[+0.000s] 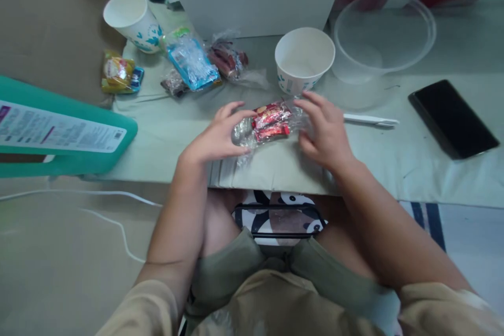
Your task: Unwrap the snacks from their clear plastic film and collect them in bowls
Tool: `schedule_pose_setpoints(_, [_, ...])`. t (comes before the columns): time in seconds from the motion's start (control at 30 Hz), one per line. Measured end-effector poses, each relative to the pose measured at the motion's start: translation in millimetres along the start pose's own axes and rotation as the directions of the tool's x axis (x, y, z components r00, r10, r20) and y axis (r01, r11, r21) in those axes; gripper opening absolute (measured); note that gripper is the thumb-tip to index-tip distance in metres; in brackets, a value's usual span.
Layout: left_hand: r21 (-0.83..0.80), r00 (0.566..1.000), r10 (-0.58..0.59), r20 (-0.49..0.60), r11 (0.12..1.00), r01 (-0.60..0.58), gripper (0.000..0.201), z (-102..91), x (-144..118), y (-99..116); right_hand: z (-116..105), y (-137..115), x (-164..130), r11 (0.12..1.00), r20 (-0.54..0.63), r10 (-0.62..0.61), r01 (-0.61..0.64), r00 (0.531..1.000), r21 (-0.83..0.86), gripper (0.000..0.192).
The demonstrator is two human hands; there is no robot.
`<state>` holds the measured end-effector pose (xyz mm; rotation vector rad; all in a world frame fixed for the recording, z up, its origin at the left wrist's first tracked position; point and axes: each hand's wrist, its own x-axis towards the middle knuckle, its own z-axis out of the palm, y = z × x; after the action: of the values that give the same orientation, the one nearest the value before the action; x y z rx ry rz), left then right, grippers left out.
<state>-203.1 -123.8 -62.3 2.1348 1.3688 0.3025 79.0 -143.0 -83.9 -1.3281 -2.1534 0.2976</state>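
Observation:
A clear plastic bag with red-wrapped snacks inside lies near the table's front edge, between my two hands. My left hand curls around the bag's left end, thumb below and fingers above. At the right end, my right hand has bent fingers and thumb on either side of the crinkled plastic. Just behind the bag stands a white paper bowl. A white plastic utensil lies to the right of my right hand.
Snack packets and a bagged dark-red snack lie behind my left hand, near a paper cup. A yellow packet and green container are left. A clear plastic tub and phone are right.

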Motion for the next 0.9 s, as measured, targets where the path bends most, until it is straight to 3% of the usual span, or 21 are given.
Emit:
schedule_pose_setpoints(0.13, [0.050,0.994,0.046,0.102,0.997,-0.051,0.091,10.2,2.5,18.1,19.0,-15.1,15.1,0.990,0.186,-0.082,0.102,0.979,-0.100,0.068])
schedule_pose_setpoints(0.2, [0.030,0.993,0.079,0.087,0.996,-0.082,0.077,12.5,2.8,23.6,21.6,-17.3,17.2,0.983,0.193,-0.125,0.148,0.973,-0.111,0.059])
schedule_pose_setpoints(0.37, [0.032,0.999,0.019,-0.048,0.999,-0.017,0.035,13.2,4.9,24.7,13.5,-10.9,4.6,0.986,0.000,-0.107,0.106,0.994,-0.129,0.031])
schedule_pose_setpoints(0.43, [0.050,0.994,-0.002,-0.107,0.999,0.007,0.033,14.2,7.0,25.3,6.7,-8.4,-1.9,0.987,-0.092,-0.116,0.104,0.989,-0.124,0.022])
schedule_pose_setpoints(0.53, [0.058,0.979,0.065,-0.193,0.997,-0.055,0.049,19.4,11.2,32.3,-4.6,-7.4,-10.2,0.978,-0.159,-0.185,0.165,0.970,-0.130,0.022])
schedule_pose_setpoints(0.63, [0.037,0.972,0.169,-0.166,0.986,-0.165,0.046,28.5,15.3,42.6,-14.7,-6.6,-17.5,0.958,0.016,-0.272,0.272,0.962,-0.092,0.024])
schedule_pose_setpoints(0.77, [-0.082,0.983,0.142,-0.112,0.985,-0.152,0.016,34.0,18.7,44.6,-26.5,-5.1,-21.7,0.943,0.390,-0.302,0.333,0.870,-0.011,0.025])
schedule_pose_setpoints(0.83, [-0.184,0.988,0.096,-0.124,0.976,-0.118,0.009,31.3,19.1,40.9,-32.1,-8.7,-20.0,0.967,0.511,-0.222,0.255,0.830,0.007,0.025])
schedule_pose_setpoints(0.9, [-0.300,0.992,0.046,-0.118,0.951,-0.080,0.012,27.7,18.7,38.9,-36.4,-16.3,-16.7,0.997,0.575,-0.034,0.065,0.817,-0.033,0.031])
